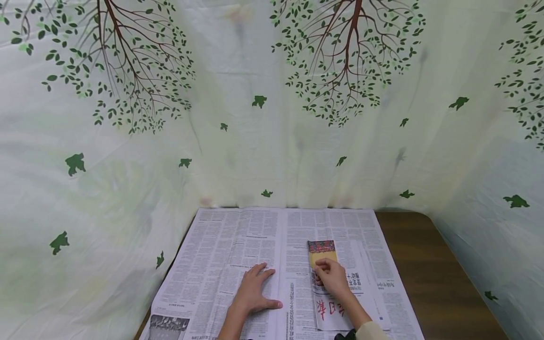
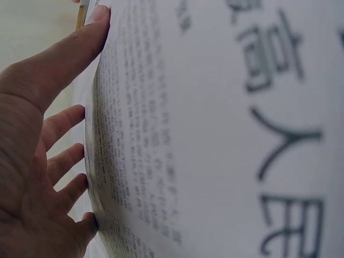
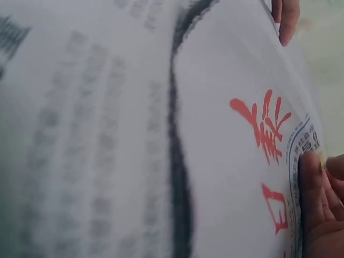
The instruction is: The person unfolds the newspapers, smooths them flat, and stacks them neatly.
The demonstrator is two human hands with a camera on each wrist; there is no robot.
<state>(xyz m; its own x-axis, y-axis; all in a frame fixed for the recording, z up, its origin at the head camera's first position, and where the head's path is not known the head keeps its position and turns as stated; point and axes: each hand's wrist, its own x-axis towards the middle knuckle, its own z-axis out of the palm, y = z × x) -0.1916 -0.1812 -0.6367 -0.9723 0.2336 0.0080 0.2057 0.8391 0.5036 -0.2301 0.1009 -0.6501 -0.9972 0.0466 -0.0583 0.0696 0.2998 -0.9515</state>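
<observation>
A large newspaper (image 1: 238, 245) lies spread out, with a narrower folded newspaper section (image 1: 331, 321) on its right half. That section carries red characters and ends at the top in a yellow and dark patterned panel (image 1: 321, 250). My right hand (image 1: 334, 279) is over the folded section, thumb and forefinger pinching at its left edge; the curled fingers hide part of the print. To the left, my left hand (image 1: 255, 292) rests on the spread sheet with its fingers apart. Its thumb (image 2: 70, 56) and fingertips touch the paper in the left wrist view.
A brown wooden table (image 1: 442, 274) shows along the right of the newspaper. Behind and on both sides hangs a pale curtain (image 1: 297, 174) printed with trees and green leaves. A grey photo (image 1: 167, 327) is printed at the sheet's lower left.
</observation>
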